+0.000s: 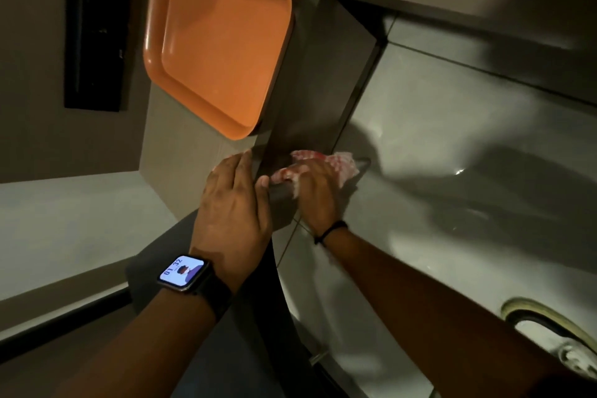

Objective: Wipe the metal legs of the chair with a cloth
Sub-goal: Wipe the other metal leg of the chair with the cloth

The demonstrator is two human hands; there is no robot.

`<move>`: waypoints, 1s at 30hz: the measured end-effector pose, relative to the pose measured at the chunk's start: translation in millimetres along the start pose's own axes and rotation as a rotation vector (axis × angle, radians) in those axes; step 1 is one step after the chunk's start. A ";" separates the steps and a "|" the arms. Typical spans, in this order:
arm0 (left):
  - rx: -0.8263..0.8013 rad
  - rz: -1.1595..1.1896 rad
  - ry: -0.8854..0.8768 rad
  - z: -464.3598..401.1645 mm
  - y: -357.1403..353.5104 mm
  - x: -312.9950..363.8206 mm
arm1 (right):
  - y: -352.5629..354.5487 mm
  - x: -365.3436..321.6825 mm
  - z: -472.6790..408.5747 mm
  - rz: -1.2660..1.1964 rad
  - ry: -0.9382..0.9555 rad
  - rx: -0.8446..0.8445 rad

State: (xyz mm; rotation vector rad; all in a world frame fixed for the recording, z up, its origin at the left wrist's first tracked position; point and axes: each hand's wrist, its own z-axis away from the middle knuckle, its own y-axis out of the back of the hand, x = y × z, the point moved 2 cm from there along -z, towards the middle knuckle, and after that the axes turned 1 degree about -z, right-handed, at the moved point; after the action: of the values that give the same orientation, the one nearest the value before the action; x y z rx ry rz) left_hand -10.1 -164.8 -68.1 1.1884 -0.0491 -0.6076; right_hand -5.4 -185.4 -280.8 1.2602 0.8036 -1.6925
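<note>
Two hands work low in a dim view. The cloth (318, 162), red-and-white check, looks light, soft and easily bunched; I judge it best pinched in a wad under the palm so it cannot slip off smooth metal. It lies crumpled under the right hand (318, 192), spilling out past the fingers (292, 178) toward 1 o'clock, pressed against a dark upright surface. Whether that surface is the chair's leg I cannot tell. The right hand's fingers are curled down, gripping the cloth. At 9 o'clock of the cloth, the left hand (232, 204) rests flat and released, bracing the dark edge. An orange tray (219, 42) sits at 11 o'clock.
</note>
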 end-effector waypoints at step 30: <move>0.119 0.076 -0.023 1.4 -7.7 -5.7 | 58.3 81.0 -51.4 -0.005 -0.402 -0.078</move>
State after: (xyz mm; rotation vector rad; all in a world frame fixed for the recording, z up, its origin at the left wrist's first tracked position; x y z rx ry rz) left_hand -18.6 -165.2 -72.7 1.2894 -0.1508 -0.5572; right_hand 58.2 -186.3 -373.3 0.8252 0.6218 -1.8202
